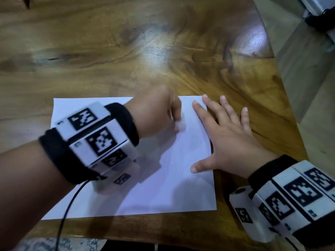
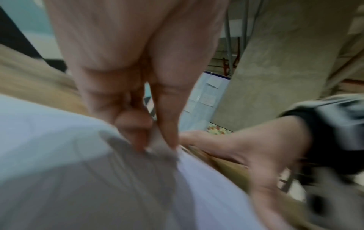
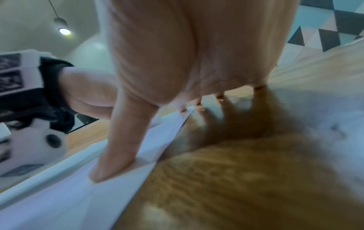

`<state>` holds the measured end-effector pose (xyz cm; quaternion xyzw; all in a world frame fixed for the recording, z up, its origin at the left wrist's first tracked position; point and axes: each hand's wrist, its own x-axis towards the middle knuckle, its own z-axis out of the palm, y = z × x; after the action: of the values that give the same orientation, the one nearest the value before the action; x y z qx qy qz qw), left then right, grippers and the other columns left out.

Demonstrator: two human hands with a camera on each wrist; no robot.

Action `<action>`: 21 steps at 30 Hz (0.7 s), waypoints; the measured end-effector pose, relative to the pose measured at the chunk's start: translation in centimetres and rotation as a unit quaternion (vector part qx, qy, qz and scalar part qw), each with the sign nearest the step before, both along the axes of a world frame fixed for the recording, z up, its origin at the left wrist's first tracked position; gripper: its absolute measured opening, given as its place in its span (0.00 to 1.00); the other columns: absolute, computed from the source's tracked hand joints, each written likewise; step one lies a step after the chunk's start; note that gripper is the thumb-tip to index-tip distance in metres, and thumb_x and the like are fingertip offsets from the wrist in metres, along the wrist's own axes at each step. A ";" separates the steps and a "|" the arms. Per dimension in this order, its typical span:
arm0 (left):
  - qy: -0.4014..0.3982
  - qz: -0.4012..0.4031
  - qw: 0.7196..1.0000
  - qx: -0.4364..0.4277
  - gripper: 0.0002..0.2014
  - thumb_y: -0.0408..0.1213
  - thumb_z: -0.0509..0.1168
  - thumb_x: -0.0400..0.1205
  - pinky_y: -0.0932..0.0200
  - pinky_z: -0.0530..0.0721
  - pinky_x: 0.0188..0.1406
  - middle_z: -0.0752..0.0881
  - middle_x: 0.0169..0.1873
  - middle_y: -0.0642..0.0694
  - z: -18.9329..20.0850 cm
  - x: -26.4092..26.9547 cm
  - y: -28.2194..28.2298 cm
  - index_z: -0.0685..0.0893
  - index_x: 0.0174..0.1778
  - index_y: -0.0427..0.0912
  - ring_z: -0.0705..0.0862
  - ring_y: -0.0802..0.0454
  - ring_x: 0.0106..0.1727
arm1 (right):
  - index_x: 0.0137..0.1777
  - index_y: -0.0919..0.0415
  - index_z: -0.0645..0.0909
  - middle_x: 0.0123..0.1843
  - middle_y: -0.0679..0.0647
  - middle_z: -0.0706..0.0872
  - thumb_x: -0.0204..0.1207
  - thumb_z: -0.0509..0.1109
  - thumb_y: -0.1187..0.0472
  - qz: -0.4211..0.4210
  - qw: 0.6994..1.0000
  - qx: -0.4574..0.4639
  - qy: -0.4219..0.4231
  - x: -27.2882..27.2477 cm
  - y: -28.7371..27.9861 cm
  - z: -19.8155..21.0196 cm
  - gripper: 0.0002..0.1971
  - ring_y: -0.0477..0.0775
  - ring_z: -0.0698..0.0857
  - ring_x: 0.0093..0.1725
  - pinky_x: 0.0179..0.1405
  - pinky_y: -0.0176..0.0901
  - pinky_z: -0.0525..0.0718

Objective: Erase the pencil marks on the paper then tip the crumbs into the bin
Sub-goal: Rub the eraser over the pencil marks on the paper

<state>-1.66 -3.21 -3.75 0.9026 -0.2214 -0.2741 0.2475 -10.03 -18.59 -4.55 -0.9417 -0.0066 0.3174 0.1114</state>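
A white sheet of paper [image 1: 163,187] lies flat near the front edge of the wooden table [image 1: 126,51]. My left hand [image 1: 159,109] hovers over the paper's upper middle, its fingers curled round a small white eraser [image 1: 181,125] whose tip touches the sheet. In the left wrist view the pinching fingers [image 2: 167,124] press the eraser [image 2: 157,140] onto the paper [image 2: 49,132]; the picture is blurred. My right hand [image 1: 223,134] lies flat with fingers spread on the sheet's right edge, thumb [image 3: 114,149] and index finger on the paper [image 3: 59,202]. Faint pencil lines show near the thumb.
The table's right edge [image 1: 282,98] runs diagonally close to my right hand, with grey floor beyond it. A dark object on a pale base [image 1: 319,17] sits on the floor at the top right. A black cable [image 1: 67,214] hangs from my left wrist.
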 end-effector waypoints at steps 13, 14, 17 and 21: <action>-0.039 0.038 0.998 0.008 0.04 0.34 0.74 0.68 0.70 0.65 0.24 0.76 0.24 0.56 0.4 1.4 -2.0 0.87 0.36 0.44 0.76 0.56 0.30 | 0.75 0.38 0.23 0.76 0.34 0.22 0.48 0.76 0.29 0.005 1.000 -0.003 -0.001 0.0 0.1 -0.1 0.70 0.49 0.20 0.76 0.73 0.65 0.26; -0.062 0.054 0.997 0.002 0.03 0.33 0.73 0.69 0.72 0.65 0.23 0.75 0.24 0.57 0.4 1.6 -1.9 0.86 0.36 0.44 0.75 0.56 0.30 | 0.75 0.38 0.23 0.76 0.34 0.21 0.48 0.76 0.29 0.004 1.000 -0.004 -0.002 0.0 0.0 -0.1 0.70 0.49 0.20 0.76 0.74 0.65 0.26; -0.065 0.011 0.998 0.018 0.03 0.33 0.73 0.70 0.74 0.67 0.20 0.74 0.23 0.57 0.4 1.4 -1.8 0.86 0.36 0.44 0.71 0.59 0.26 | 0.75 0.38 0.23 0.76 0.34 0.21 0.48 0.76 0.29 0.004 1.000 -0.006 0.001 0.0 0.0 -0.1 0.70 0.48 0.20 0.76 0.73 0.65 0.25; -0.079 0.041 0.996 0.014 0.03 0.34 0.73 0.70 0.66 0.66 0.26 0.75 0.25 0.55 0.5 1.4 -1.1 0.87 0.38 0.42 0.73 0.55 0.30 | 0.75 0.38 0.22 0.75 0.34 0.21 0.48 0.76 0.29 0.004 1.000 -0.006 -0.001 0.0 0.0 -0.1 0.70 0.48 0.20 0.76 0.74 0.65 0.26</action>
<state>-0.24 -4.27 -3.24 0.9330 -0.1992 -0.1946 0.2278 -10.01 -18.56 -4.70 -0.9425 -0.0088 0.3174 0.1046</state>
